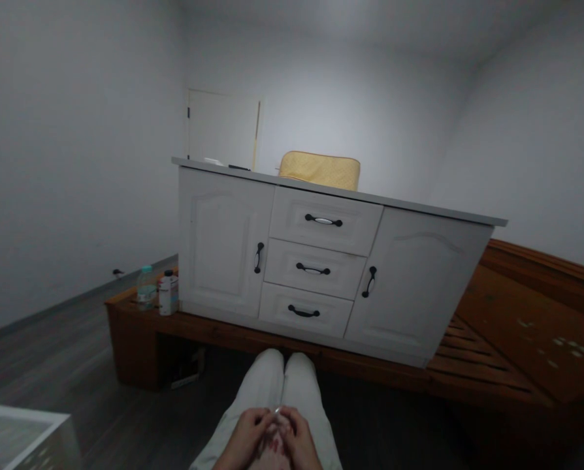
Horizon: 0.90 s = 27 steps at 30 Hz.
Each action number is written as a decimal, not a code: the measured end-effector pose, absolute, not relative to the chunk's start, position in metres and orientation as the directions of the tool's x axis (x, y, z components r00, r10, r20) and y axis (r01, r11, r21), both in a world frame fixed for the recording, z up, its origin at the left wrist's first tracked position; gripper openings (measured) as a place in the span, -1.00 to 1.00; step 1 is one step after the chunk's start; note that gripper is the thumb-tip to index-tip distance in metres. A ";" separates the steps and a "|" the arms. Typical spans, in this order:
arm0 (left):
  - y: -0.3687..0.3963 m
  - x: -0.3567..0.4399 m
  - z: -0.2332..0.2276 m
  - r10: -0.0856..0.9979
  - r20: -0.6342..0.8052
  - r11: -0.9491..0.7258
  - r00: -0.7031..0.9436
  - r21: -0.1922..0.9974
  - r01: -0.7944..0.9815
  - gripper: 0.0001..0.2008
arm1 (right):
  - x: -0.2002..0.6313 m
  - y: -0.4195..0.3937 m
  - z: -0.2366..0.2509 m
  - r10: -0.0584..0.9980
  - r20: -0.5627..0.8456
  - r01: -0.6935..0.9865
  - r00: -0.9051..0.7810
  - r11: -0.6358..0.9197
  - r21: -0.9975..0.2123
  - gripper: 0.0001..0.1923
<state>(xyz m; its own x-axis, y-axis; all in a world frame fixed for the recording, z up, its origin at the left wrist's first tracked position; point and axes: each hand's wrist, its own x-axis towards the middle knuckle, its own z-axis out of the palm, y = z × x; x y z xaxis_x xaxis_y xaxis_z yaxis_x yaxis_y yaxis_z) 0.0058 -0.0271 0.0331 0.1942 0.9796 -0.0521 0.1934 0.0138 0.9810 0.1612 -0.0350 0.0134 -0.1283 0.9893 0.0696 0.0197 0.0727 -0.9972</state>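
Low over the lap, both hands meet around a small, pale, crumpled-looking thing with pink and red marks (275, 444). Its kind is too blurred to tell. A small bright spot shows at its top edge, between the fingertips. My left hand (247, 432) grips its left side with curled fingers, thumb toward the middle. On the other side my right hand (299, 433) is closed on it in the same way. Several fingers are partly hidden behind the thing. Beneath the hands are legs in white trousers (262, 385).
A white cabinet (223, 248) with drawers and doors stands on a wooden bench (213, 329), close to the knees. A clear bottle (146, 290) and a white bottle (168, 294) stand at the bench's left. A woven yellow case (321, 168) tops the cabinet. A white-framed box (37, 431) is lower left.
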 end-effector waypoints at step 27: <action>-0.024 0.006 0.022 0.987 -0.036 -0.006 0.158 0.967 0.257 -0.44 | 0.160 -0.035 0.010 0.989 0.113 -0.007 -0.093 0.113 -0.994 -0.50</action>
